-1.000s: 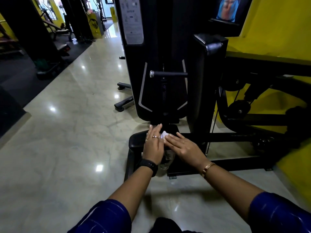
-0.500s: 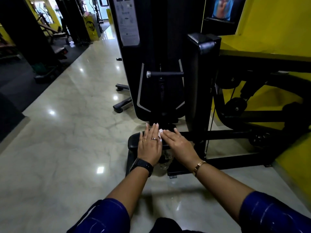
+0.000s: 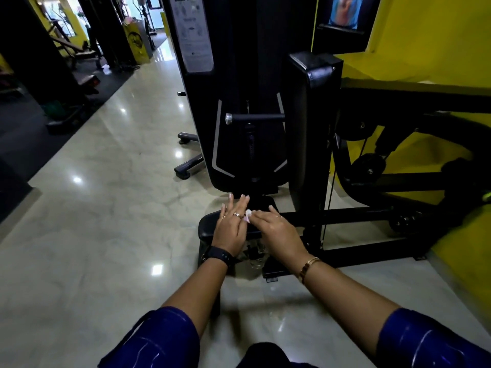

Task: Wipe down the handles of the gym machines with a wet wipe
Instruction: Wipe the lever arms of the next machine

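1. Two hands lie side by side on the low black padded seat [image 3: 207, 227] of the gym machine, near the middle of the scene.
2. My left hand [image 3: 230, 231] lies flat on the pad with its fingers straight and slightly spread, pointing away from me.
3. My right hand [image 3: 277, 235] reaches in from the right with its fingers nearly straight, and their tips press on the small crumpled white wet wipe [image 3: 248, 215].
4. Only a scrap of the wipe shows, bunched in the gap between my two hands on the far part of the pad. The rest is hidden under my fingers.
5. A black band [image 3: 219, 254] wraps my left wrist and a gold bracelet [image 3: 308, 264] my right. There are rings on my left fingers.
6. The black horizontal handle bar with a chrome end cap [image 3: 255, 117] sticks out of the tall black weight tower [image 3: 239, 62], beyond my hands and well apart from them.
7. A tall upright black cushioned pad [image 3: 310, 128] stands just right of the bar and covers its right end.
8. Something clear, perhaps a plastic bottle [image 3: 256, 258], sits under the seat's near edge, partly hidden by my wrists.
9. Glossy pale marble floor [image 3: 106, 208] spreads to the left, and a yellow wall [image 3: 425, 35] rises far right.
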